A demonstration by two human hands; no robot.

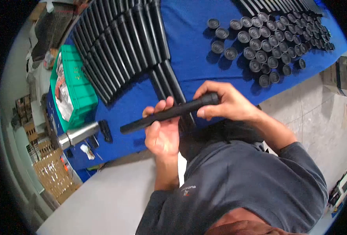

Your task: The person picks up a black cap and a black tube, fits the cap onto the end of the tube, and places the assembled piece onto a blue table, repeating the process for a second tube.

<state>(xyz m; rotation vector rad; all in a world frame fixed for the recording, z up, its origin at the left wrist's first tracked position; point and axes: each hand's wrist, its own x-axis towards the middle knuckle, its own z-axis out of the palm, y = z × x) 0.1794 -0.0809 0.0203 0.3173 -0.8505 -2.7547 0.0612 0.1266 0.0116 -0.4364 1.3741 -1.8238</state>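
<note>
In the head view, the person's two hands hold one black tube [158, 118] across the front of the body, over the near edge of a table with a blue cloth [191, 43]. The left hand [161, 131] is palm up and half curled: the tube crosses its fingers, with the thumb on the near side, about midway along. The right hand [224, 102], back upward, closes around the tube's thicker, collared end, fingers on the far side and thumb on the near one. The plain end points to the left, clear of both hands.

Just beyond the hands, a pair of similar tubes [167, 81] lies on the cloth, partly hidden by the left fingers and the held piece. Farther off to the left, many black tubes [120, 43] lie side by side in overlapping rows; more tubes [275, 5] show at the upper right. Below those, round black caps [261, 56] with ringed faces stand in a loose cluster.

At the left are a green plastic crate [88, 92], a silver metal cylinder [83, 132] and a short black piece [105, 131].

The dark grey shirt [236, 176] carries a small chest logo [187, 190] in pale lettering with a reddish mark, too small to read. Faint yellowish marks on the crate's side are also illegible.
</note>
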